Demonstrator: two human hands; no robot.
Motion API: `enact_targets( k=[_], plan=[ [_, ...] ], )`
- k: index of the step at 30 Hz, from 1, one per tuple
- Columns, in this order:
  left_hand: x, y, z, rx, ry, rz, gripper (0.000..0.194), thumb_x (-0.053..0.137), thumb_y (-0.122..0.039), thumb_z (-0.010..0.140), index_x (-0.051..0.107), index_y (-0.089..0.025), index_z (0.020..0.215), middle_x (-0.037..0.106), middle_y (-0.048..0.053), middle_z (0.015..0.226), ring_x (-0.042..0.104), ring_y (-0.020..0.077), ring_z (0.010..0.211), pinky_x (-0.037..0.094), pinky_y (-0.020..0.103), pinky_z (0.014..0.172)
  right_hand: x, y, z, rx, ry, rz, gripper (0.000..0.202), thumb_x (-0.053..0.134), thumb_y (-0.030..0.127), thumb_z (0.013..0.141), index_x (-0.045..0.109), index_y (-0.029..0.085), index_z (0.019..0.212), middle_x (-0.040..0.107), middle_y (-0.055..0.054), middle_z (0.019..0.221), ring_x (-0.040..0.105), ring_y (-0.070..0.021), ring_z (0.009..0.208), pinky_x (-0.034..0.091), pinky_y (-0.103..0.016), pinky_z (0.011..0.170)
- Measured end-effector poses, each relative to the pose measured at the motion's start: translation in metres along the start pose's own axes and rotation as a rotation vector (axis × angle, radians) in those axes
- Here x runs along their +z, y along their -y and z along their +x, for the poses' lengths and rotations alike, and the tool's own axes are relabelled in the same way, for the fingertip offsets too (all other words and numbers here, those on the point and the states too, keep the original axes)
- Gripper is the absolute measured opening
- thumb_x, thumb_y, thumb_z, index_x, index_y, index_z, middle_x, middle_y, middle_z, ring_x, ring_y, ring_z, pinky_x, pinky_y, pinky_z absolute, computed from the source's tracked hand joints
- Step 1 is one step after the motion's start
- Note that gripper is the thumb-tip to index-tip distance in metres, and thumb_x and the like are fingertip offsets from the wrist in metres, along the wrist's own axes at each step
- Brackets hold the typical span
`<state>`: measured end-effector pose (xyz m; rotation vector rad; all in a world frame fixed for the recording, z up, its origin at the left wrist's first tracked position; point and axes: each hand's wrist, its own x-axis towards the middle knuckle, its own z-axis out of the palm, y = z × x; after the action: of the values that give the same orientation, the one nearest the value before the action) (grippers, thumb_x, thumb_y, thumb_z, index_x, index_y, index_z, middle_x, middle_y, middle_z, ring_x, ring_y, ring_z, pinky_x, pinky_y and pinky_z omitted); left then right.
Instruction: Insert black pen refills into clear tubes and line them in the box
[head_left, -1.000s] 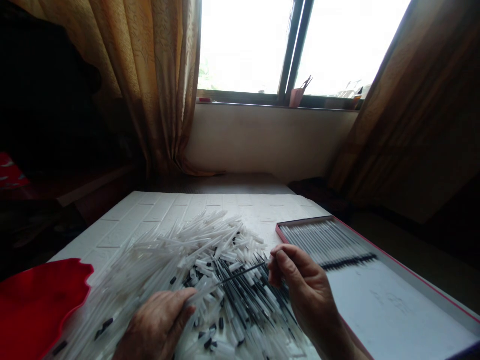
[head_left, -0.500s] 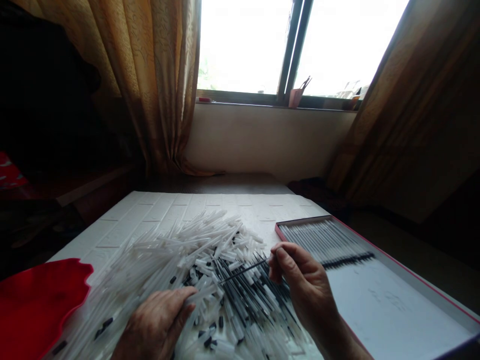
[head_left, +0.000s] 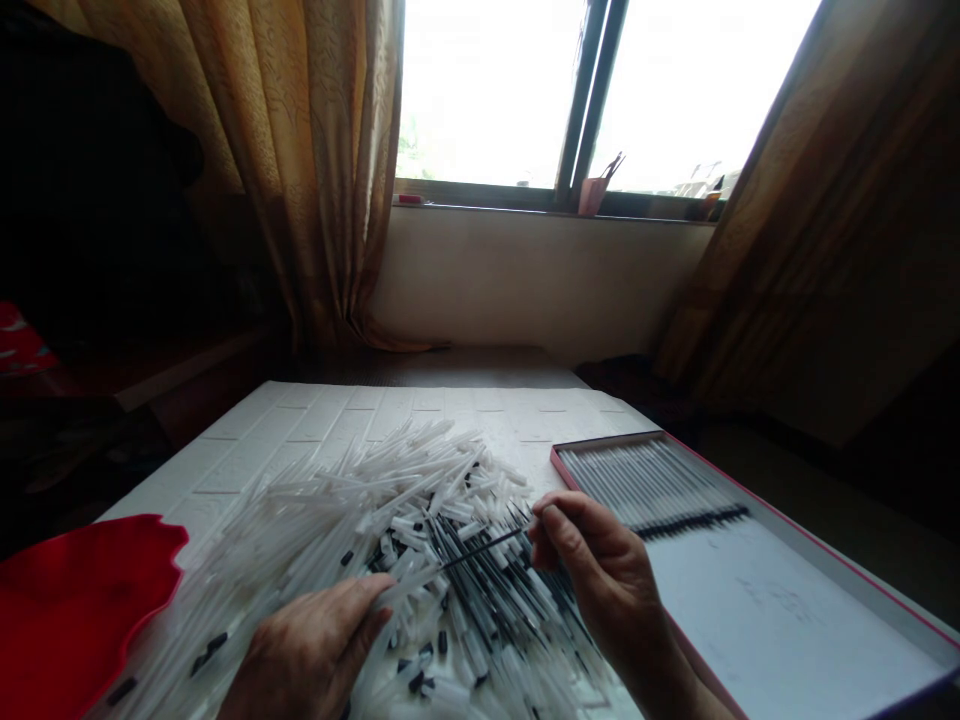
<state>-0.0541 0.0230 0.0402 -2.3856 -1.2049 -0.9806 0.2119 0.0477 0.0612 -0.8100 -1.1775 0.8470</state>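
Between thumb and fingers, my left hand (head_left: 311, 645) pinches a translucent white tube (head_left: 412, 580) at the lower centre. A thin dark refill (head_left: 487, 545) runs from the fingertips of my right hand (head_left: 592, 560) down to the left, its lower end at or inside the tube. Under and between both hands lie loose dark refills (head_left: 480, 590) with small clear and black caps. A big heap of translucent tubes (head_left: 300, 510) spreads to the left and behind.
At the right stands a pink-rimmed tray (head_left: 795, 590) with a row of finished-looking pens (head_left: 652, 480) at its far end. A red dish (head_left: 75, 600) sits at the left edge of the white table (head_left: 300, 415). Curtains and a window are behind.
My right hand has moved slightly left and down, and the dark refill has slid toward the tube in my left hand. My left hand has barely moved.
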Motion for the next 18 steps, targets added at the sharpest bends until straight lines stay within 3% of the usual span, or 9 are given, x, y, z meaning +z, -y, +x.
enact_targets(
  k=[6, 11, 14, 18],
  plan=[
    [0.001, -0.006, -0.004, 0.007, 0.042, -0.1, 0.033, 0.038, -0.046, 0.106, 0.065, -0.028, 0.107, 0.082, -0.006, 0.087, 0.08, 0.0095, 0.074, 0.058, 0.011, 0.071, 0.009, -0.001, -0.007, -0.033, 0.141, -0.092, 0.013, 0.065, 0.028, 0.094, 0.076, 0.023, 0.092, 0.07, 0.0, 0.068, 0.062, -0.0107, 0.051, 0.051, -0.018, 0.05],
    [0.003, -0.011, -0.006, -0.062, 0.15, -0.23, 0.027, 0.039, -0.043, 0.106, 0.061, -0.03, 0.115, 0.081, -0.005, 0.097, 0.079, 0.0086, 0.085, 0.056, 0.008, 0.077, 0.023, -0.004, -0.017, -0.268, 0.384, -0.361, 0.022, 0.055, 0.019, 0.096, 0.075, 0.017, 0.104, 0.072, -0.007, 0.076, 0.067, -0.0162, 0.063, 0.056, -0.025, 0.06],
    [0.004, -0.012, -0.007, -0.088, 0.187, -0.298, 0.025, 0.039, -0.04, 0.107, 0.058, -0.033, 0.121, 0.081, -0.006, 0.099, 0.079, 0.0088, 0.086, 0.056, 0.008, 0.077, 0.029, -0.012, -0.024, -0.388, 0.495, -0.46, 0.029, 0.051, 0.019, 0.096, 0.067, 0.012, 0.119, 0.075, -0.011, 0.083, 0.071, -0.0191, 0.07, 0.058, -0.026, 0.065],
    [0.002, -0.013, -0.009, -0.113, 0.235, -0.339, 0.023, 0.04, -0.038, 0.106, 0.057, -0.033, 0.122, 0.08, -0.004, 0.101, 0.079, 0.0114, 0.09, 0.056, 0.011, 0.078, 0.034, -0.025, -0.032, -0.468, 0.515, -0.544, 0.038, 0.05, 0.026, 0.099, 0.052, 0.01, 0.133, 0.076, -0.011, 0.087, 0.069, -0.0161, 0.057, 0.057, -0.024, 0.057]
  ],
)
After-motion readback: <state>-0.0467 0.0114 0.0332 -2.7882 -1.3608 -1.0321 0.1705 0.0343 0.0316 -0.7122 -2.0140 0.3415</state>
